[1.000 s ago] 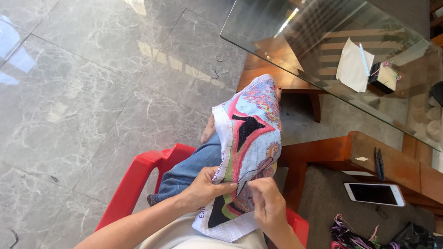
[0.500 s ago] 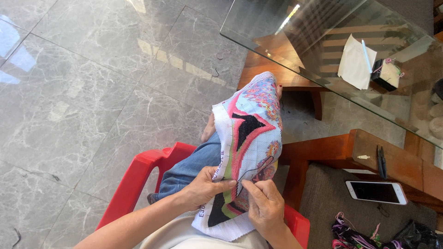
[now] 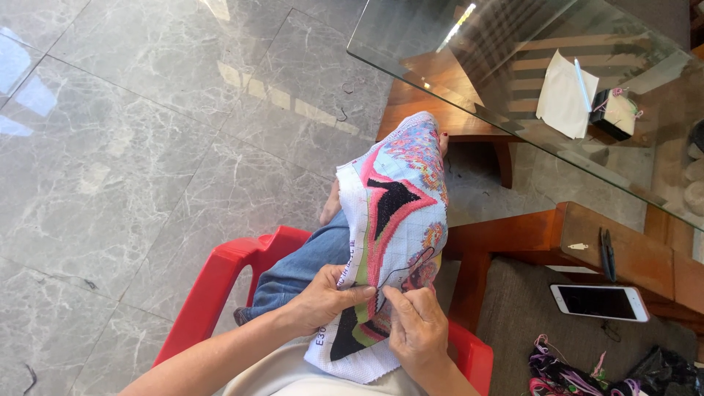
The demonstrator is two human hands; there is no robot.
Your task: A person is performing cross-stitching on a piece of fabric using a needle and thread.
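Both hands are closed on a cross-stitch cloth [image 3: 392, 242] that is draped over the lap and knee. The cloth's left edge is pinched by the left hand [image 3: 326, 297] between thumb and fingers. The right hand [image 3: 418, 326] is closed on the cloth just beside it, fingertips together; a dark thread [image 3: 411, 265] is seen looping above it. A red plastic chair [image 3: 220, 286] is sat upon. To the right, a white phone [image 3: 600, 302] lies on a wooden bench [image 3: 623, 253], near a glass table [image 3: 513, 44].
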